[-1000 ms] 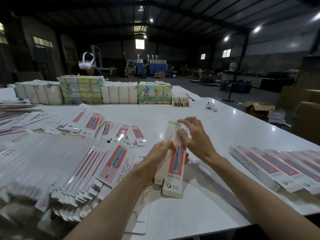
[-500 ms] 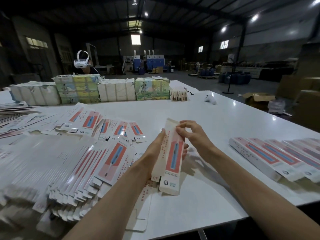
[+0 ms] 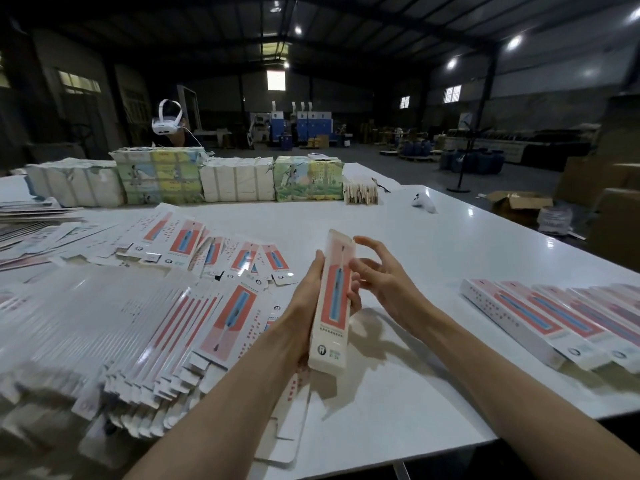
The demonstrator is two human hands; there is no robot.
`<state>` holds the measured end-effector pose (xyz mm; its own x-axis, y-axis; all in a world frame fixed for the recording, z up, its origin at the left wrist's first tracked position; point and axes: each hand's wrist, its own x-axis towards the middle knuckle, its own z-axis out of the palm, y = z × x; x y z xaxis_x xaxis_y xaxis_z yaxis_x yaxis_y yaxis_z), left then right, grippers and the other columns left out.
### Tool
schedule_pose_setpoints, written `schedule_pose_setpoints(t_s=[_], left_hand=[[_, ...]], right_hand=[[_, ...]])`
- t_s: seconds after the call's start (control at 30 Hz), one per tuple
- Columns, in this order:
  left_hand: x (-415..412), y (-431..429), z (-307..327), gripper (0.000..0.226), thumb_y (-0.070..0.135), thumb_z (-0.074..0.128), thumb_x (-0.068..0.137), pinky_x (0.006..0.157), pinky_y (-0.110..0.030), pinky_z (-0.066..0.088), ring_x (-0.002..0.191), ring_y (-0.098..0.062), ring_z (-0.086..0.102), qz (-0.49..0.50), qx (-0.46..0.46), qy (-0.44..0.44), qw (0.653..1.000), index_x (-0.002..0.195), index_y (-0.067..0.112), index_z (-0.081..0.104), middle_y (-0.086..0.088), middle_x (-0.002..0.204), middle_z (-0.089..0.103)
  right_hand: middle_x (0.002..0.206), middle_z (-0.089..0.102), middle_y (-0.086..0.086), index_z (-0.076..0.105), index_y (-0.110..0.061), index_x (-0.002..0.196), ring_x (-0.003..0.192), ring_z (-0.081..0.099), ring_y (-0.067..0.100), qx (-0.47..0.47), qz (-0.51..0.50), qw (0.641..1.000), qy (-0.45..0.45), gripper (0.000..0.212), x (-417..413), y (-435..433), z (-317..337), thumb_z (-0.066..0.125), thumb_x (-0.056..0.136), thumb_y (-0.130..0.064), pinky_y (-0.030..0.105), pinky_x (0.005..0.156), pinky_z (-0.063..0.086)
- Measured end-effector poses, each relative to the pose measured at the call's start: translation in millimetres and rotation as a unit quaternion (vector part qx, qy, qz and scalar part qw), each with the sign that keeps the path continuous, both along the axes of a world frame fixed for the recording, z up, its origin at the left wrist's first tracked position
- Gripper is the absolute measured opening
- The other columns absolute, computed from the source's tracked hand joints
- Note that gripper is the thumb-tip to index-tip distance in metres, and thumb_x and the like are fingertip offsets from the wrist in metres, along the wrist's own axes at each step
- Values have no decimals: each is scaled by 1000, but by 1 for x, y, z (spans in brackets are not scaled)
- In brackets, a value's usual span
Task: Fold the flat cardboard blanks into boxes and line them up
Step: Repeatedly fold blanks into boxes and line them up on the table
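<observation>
Over the glossy white table (image 3: 398, 220), head view: left hand (image 3: 309, 306) grip closed round the long narrow white-and-red cardboard box (image 3: 333, 306), held near upright, thumb along the left edge, fingers wrapped behind. Right hand (image 3: 386, 284) grip wide, fingers spread, holding nothing, just beside the box's upper right edge. Fanned flat cardboard blanks (image 3: 145, 323) lie left; row of folded boxes (image 3: 554, 318) lies right, side by side.
</observation>
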<state>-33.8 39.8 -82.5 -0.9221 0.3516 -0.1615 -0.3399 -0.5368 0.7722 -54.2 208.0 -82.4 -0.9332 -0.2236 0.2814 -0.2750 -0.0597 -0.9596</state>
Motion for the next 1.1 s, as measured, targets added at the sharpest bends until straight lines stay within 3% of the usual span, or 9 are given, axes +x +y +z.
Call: schedule_pose_setpoints(t_s=[0.17, 0.3, 0.4, 0.5, 0.57, 0.7, 0.87, 1.0, 1.1], left_hand=[[2, -1, -9, 59, 59, 39, 109, 67, -39, 63, 78, -30, 77, 24, -51, 33, 998, 127, 11, 68, -18, 95, 78], [0, 5, -6, 29, 44, 42, 113, 70, -49, 66, 89, -37, 79, 132, -137, 115, 975, 141, 50, 44, -11, 103, 78], [-2, 6, -9, 31, 42, 43, 112, 68, -44, 66, 88, -28, 80, 174, -196, 185, 947, 129, 67, 49, 8, 97, 78], [3, 10, -5, 25, 57, 47, 106, 81, -53, 65, 96, -32, 79, 134, -170, 177, 960, 129, 57, 58, -4, 110, 78], [5, 12, -3, 51, 65, 57, 98, 91, -60, 61, 106, -36, 76, 86, -138, 173, 971, 144, 43, 52, -14, 123, 73], [6, 15, -5, 112, 40, 91, 72, 92, -56, 62, 110, -37, 73, 60, -223, 222, 947, 156, 48, 18, -15, 132, 59], [3, 12, -14, 99, 18, 86, 82, 65, -22, 60, 80, -17, 78, 89, -314, 240, 914, 150, 45, 19, -11, 111, 67], [3, 9, -14, 92, 16, 81, 82, 69, -35, 64, 78, -26, 79, 66, -289, 224, 928, 147, 48, 23, -19, 108, 71], [3, 6, -14, 93, 20, 83, 81, 67, -34, 64, 81, -28, 80, 35, -286, 214, 933, 143, 55, 24, -15, 107, 73]], right_hand=[[107, 75, 22, 48, -24, 141, 98, 72, 34, -50, -2, 999, 10, 49, 1, 4, -1, 73, 98, -28, 54, 102, 57], [112, 73, 25, 49, -25, 137, 101, 70, 37, -39, -5, 999, 21, 52, 5, 6, -2, 76, 95, -39, 51, 103, 56], [111, 75, 21, 51, -25, 135, 106, 73, 37, -26, -15, 999, 24, 59, 5, 3, -3, 78, 89, -50, 52, 102, 56], [108, 76, 18, 54, -28, 135, 103, 75, 36, -11, -26, 999, 35, 51, 5, 4, -2, 76, 93, -49, 43, 88, 59], [108, 76, 14, 60, -32, 134, 102, 75, 36, -3, -33, 999, 43, 46, 5, 4, -1, 75, 94, -49, 37, 80, 60], [110, 77, 9, 69, -42, 127, 106, 76, 30, -3, -34, 998, 49, 36, 6, 4, 2, 76, 92, -48, 38, 89, 64], [109, 76, 14, 71, -27, 122, 104, 75, 37, 14, -26, 999, 37, 28, 4, 5, 0, 75, 96, -37, 36, 89, 63], [113, 76, 8, 66, -29, 125, 106, 76, 28, 16, -19, 999, 28, 30, 3, 4, -7, 65, 102, -48, 35, 88, 63], [107, 78, 10, 59, -20, 133, 97, 77, 29, -13, -89, 996, 11, 33, -4, 8, -6, 54, 109, -42, 34, 82, 62]])
